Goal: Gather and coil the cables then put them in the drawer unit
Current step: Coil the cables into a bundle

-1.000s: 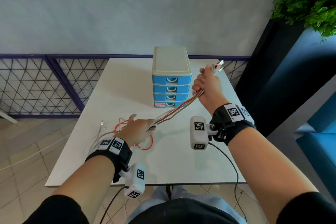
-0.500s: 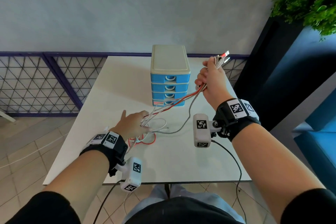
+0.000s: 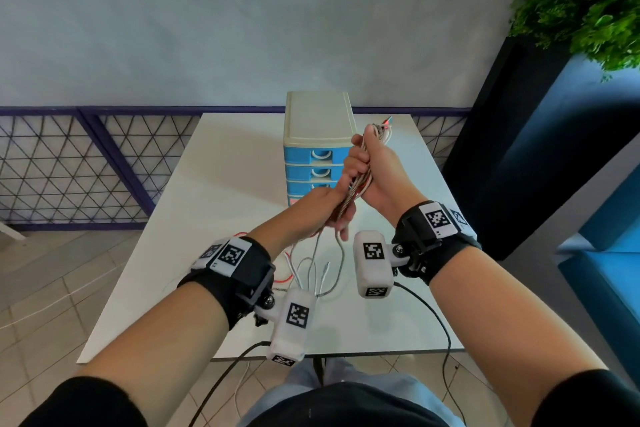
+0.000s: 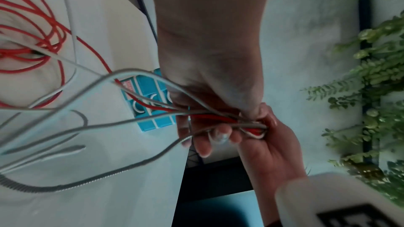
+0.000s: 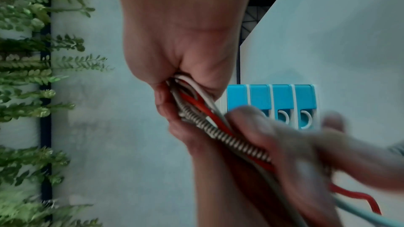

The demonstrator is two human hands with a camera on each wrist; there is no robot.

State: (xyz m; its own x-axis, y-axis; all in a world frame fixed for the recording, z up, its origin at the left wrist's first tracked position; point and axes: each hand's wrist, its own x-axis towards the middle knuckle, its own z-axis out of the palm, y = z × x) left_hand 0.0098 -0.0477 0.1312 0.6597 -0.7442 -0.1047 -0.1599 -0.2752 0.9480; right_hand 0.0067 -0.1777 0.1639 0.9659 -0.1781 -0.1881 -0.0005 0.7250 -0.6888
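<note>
Both hands (image 3: 349, 194) around cables (image 3: 349, 196) above table (image 3: 214, 184)

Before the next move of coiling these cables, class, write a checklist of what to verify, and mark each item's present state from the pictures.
1. Right hand grips the cable bundle: ok.
2. Left hand holds the bundle just below the right hand: ok.
3. All the cables are gathered off the table: not ok; red and white loops lie on it.
4. Plug ends stick out together above the right fist: ok.
5. A drawer in the drawer unit is open to receive the coil: not ok; the visible drawers are closed.
6. Loose strands free of knots: cannot tell.
</note>
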